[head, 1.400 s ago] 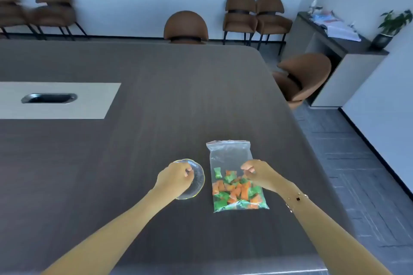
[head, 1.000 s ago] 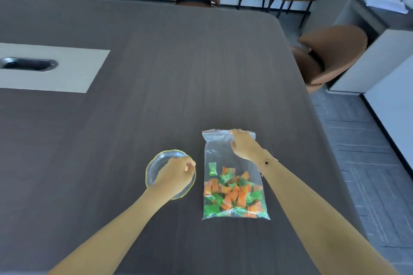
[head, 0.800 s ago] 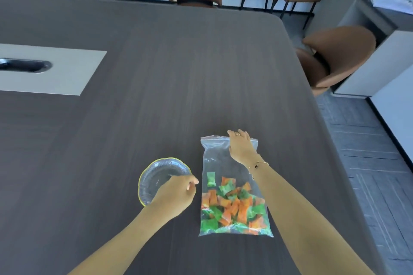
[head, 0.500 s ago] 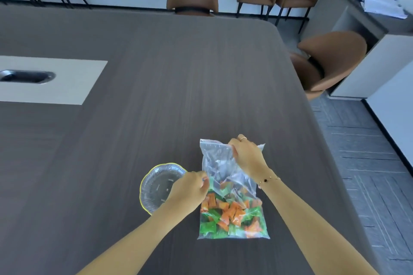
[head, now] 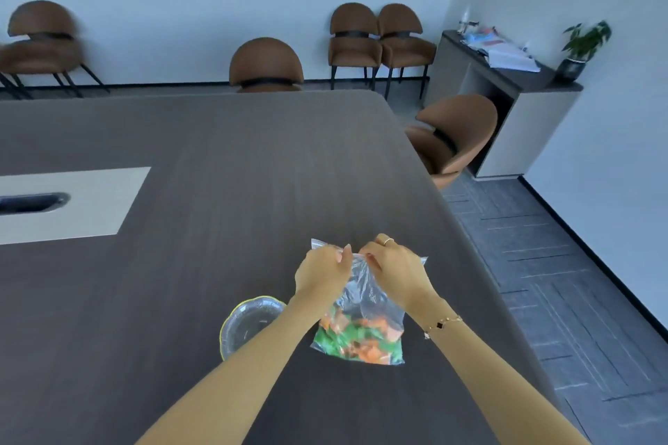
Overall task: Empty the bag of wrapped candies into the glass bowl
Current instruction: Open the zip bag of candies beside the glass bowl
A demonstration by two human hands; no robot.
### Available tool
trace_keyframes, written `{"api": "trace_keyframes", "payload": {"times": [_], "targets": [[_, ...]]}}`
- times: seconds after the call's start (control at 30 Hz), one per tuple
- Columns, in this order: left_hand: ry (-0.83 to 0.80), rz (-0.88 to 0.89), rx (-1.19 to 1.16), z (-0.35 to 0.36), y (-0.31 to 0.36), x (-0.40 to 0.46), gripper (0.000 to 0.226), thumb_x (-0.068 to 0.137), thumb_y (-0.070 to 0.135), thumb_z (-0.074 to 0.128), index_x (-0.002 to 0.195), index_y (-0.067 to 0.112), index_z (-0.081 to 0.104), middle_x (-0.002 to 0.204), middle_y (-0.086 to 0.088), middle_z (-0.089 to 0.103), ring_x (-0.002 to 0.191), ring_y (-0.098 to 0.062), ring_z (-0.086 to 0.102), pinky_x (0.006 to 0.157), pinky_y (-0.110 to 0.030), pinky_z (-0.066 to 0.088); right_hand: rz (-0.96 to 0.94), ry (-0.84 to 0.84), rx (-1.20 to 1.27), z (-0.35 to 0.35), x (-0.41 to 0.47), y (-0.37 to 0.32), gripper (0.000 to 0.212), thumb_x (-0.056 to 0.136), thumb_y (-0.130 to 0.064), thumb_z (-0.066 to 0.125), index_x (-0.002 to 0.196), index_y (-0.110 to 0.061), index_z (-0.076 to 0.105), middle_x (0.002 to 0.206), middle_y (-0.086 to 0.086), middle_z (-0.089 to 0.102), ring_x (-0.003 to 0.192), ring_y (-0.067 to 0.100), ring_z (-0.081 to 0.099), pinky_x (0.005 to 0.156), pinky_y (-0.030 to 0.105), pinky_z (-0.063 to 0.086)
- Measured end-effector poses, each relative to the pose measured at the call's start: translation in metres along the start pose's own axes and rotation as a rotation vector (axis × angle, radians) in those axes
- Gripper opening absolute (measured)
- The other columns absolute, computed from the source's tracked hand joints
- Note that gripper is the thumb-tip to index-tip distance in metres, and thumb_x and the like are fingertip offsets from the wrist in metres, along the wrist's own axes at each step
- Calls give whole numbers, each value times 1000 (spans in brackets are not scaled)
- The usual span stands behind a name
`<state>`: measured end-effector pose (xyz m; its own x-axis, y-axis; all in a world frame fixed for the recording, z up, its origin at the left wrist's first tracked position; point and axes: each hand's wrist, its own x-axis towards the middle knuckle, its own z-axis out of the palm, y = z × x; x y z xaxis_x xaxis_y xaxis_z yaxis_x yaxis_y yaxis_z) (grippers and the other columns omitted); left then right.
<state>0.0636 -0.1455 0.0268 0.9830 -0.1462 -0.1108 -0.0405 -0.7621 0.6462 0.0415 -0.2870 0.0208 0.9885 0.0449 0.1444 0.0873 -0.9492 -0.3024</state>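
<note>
Gripping the bag's top edge with both of your hands.
Your left hand [head: 322, 273] and right hand [head: 397, 271] pinch the clear bag [head: 365, 314] at its mouth; its candy-filled bottom rests on the tabletop [head: 217, 228]. The glass bowl [head: 249, 321] sits empty at the bag's 9 o'clock, just beside it.
</note>
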Motion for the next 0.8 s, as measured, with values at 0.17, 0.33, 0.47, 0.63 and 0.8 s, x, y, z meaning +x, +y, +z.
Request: {"api": "trace_keyframes", "payload": {"times": [0.17,0.33,0.47,0.63,0.8], "targets": [[8,-91,-166,-3,3,-4,40,89,19,52,51,13,44,52,-4,46,48,-22,43,48,-26,31,-23,-97,-35,-12,-16,-11,27,93,-15,45,111,-22,65,106,-1,61,92,25,63,66,26,38],[-35,-12,-177,-2,-11,-17,25,93,24,55,83,10,72,84,-8,76,78,-22,69,65,-29,53,124,-175,198,-15,-26,-28,23,89,-24,51,96,-26,72,97,-5,69,85,15,58,75,32,52],[-66,77,-194,-5,-24,-27,25,94,25,59,88,5,72,84,-10,78,61,-6,58,59,-7,38,242,-214,360,-11,-25,-31,27,88,-26,55,84,-6,74,89,17,73,85,35,65,78,40,56],[-127,134,-170,-5,-38,-38,29,97,29,55,90,5,71,85,-11,79,52,-1,57,62,-7,42,287,-308,524,-9,-33,-31,17,85,-22,65,84,-12,79,66,0,71,64,5,63,71,25,47],[-152,107,-175,-8,-41,-45,32,99,25,51,86,6,73,85,-12,79,55,-5,62,79,-32,57,331,-308,418,-4,-33,-41,19,80,-20,62,77,-10,78,84,9,76,73,17,65,73,28,55]]}}
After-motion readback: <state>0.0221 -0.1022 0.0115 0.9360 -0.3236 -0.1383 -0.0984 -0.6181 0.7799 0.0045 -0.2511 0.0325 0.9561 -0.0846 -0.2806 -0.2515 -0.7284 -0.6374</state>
